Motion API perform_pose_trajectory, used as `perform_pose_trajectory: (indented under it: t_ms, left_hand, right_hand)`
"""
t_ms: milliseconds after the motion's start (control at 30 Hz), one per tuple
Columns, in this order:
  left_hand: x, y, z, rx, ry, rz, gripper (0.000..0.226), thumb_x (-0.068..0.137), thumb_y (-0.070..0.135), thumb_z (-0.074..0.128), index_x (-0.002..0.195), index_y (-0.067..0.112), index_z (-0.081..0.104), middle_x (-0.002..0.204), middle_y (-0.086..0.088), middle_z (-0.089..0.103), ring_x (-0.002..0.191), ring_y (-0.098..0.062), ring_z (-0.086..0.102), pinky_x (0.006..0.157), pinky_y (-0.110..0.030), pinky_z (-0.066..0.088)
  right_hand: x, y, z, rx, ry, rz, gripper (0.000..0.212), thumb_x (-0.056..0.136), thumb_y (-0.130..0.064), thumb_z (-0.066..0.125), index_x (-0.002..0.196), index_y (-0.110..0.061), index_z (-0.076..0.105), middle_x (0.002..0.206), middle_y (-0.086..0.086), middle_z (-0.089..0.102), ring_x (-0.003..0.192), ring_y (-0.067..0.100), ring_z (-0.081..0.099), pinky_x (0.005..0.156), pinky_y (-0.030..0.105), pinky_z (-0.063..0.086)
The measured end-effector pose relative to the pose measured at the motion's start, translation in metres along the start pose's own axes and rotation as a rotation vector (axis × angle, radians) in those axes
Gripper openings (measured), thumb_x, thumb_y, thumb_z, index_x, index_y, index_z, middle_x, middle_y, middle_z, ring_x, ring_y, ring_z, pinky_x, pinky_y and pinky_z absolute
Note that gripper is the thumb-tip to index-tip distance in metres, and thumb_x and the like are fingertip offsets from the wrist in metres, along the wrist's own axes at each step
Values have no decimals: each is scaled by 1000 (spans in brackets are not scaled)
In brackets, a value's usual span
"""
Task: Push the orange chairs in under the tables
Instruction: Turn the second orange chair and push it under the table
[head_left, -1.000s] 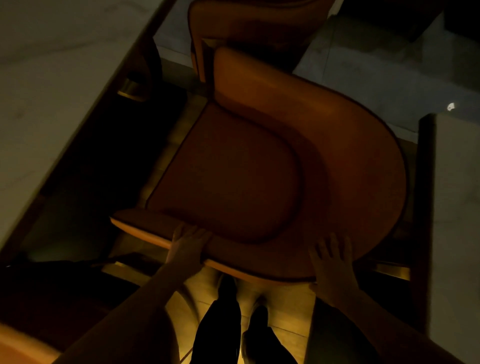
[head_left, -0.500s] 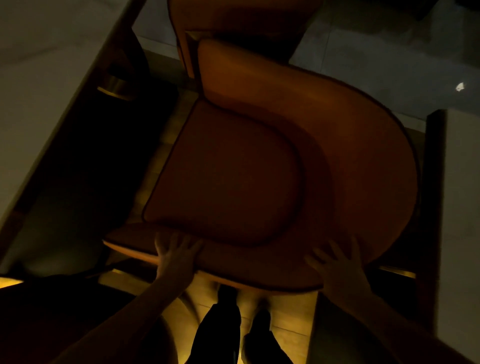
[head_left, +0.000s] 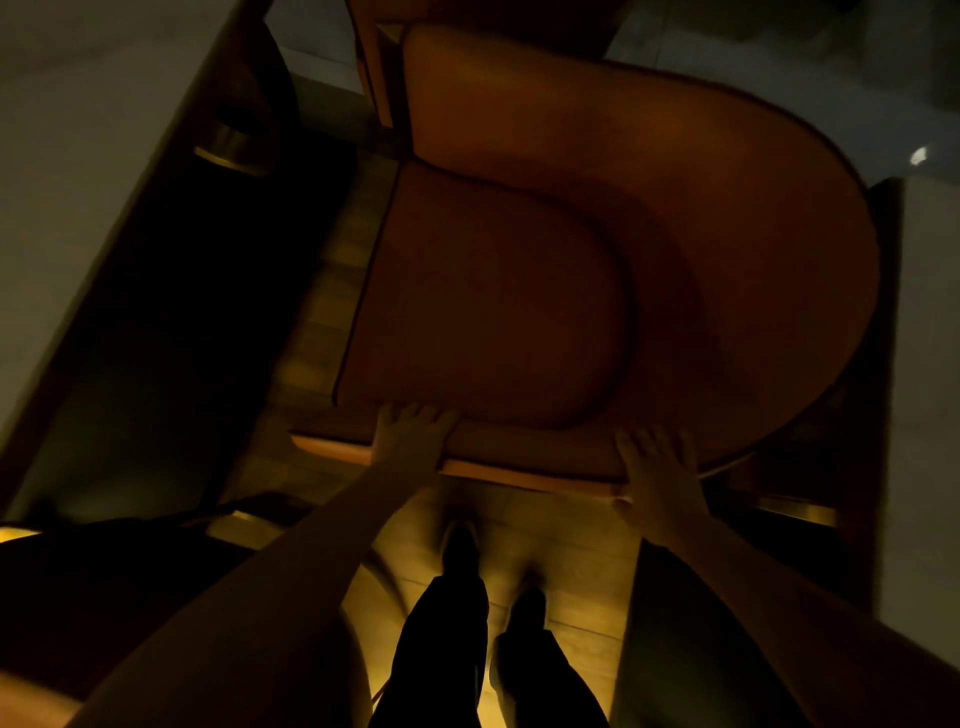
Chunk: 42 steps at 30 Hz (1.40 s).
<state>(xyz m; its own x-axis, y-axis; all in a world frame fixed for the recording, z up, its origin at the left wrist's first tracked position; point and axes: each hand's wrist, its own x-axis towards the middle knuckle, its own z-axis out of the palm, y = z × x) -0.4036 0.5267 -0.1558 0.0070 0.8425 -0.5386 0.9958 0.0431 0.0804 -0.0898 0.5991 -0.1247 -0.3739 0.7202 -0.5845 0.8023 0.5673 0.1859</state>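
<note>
Between two pale tabletops, in dim amber light, sits an orange chair (head_left: 519, 291) seen from straight above. Its curved padded backrest wraps round the far and right sides of the seat cushion; the near arm runs across the frame just ahead of the person's feet. The seat front faces the left tabletop (head_left: 78, 156), w/ a strip of wooden floor (head_left: 322, 291) showing between seat edge and that tabletop's dark side, so the chair isn't under it. A brass-coloured table foot (head_left: 234, 148) shows below the left tabletop's edge. The chair's curved back lies just beside the right tabletop (head_left: 930, 364); can't tell if they touch.

Left hand (head_left: 410, 441) lies palm-down on the near arm's top, approx. at its left third, fingers spread slightly and curled over the inner edge toward the cushion. Right hand (head_left: 657, 473) is on the same arm near where it bends into the backrest, fingers splayed flat on the padding, thumb at the outer rim. Neither hand is closed round anything; both press flat.

A second orange chair (head_left: 467, 21) shows partly at the top, touching or just beside the first one's far arm. Dark trouser legs & shoes (head_left: 460, 545) stand on the lit floor below.
</note>
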Motion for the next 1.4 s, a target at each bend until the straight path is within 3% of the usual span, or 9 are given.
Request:
perform_pose_trajectory:
  t_ms: [267, 467, 633, 733, 833, 967, 1233, 1400]
  left_hand:
    - [2, -2, -2, -72, -10, -9, 66, 84, 33, 64, 142, 38, 33, 135, 3, 50, 127, -22, 43, 107, -52, 25]
    - [-14, -4, 2, -137, 39, 2, 54, 87, 27, 62, 137, 37, 44, 121, 5, 62, 118, -22, 52, 106, -50, 26]
    - [-49, -14, 23, -103, -32, 31, 65, 88, 27, 60, 145, 38, 30, 138, 2, 51, 129, -23, 43, 110, -52, 21]
    - [-69, -13, 32, -61, -72, 11, 75, 87, 29, 61, 149, 35, 19, 152, 1, 32, 141, -24, 24, 113, -61, 9]
    - [-79, 0, 35, -20, -48, -115, 72, 90, 37, 57, 150, 32, 17, 153, 0, 28, 143, -27, 17, 108, -72, 5]
    - [-75, 12, 36, 2, -45, -224, 77, 90, 29, 58, 151, 32, 11, 154, -3, 24, 143, -30, 13, 104, -76, 8]
    - [-68, 14, 43, 65, 22, -216, 73, 87, 25, 63, 148, 30, 25, 148, -3, 37, 139, -29, 26, 108, -65, 12]
    - [-64, 13, 50, 58, 78, -231, 61, 84, 22, 64, 137, 36, 40, 133, 2, 51, 127, -27, 41, 107, -55, 21]
  right_hand:
    - [11, -12, -6, -27, 53, 38, 60, 87, -34, 62, 140, -20, 36, 136, 4, 50, 127, 25, 44, 111, 45, 26]
    - [-4, -19, -14, -39, 43, -1, 45, 89, -32, 61, 129, -17, 48, 120, 2, 59, 109, 20, 56, 90, 32, 41]
    - [-38, -53, 3, -59, 33, -26, 35, 91, -29, 58, 122, -16, 50, 113, 2, 61, 103, 20, 59, 83, 30, 44]
    - [-51, -60, 22, -68, 22, -37, 50, 92, -30, 55, 135, -11, 39, 127, 11, 55, 116, 27, 53, 97, 39, 40]
    - [-57, -57, 38, -40, 116, -82, 68, 88, -30, 60, 143, -10, 26, 140, 13, 44, 129, 31, 40, 111, 44, 26]
    - [-56, -58, 46, -7, 181, -75, 84, 79, -28, 70, 146, -12, 22, 140, 13, 43, 128, 33, 40, 112, 47, 25]
    - [-52, -60, 51, 8, 219, -42, 72, 85, -23, 64, 146, -14, 25, 137, 14, 47, 126, 35, 43, 109, 49, 29]
    - [-52, -65, 52, 34, 260, -3, 57, 85, -21, 63, 136, -19, 39, 126, 8, 55, 117, 29, 51, 105, 45, 32]
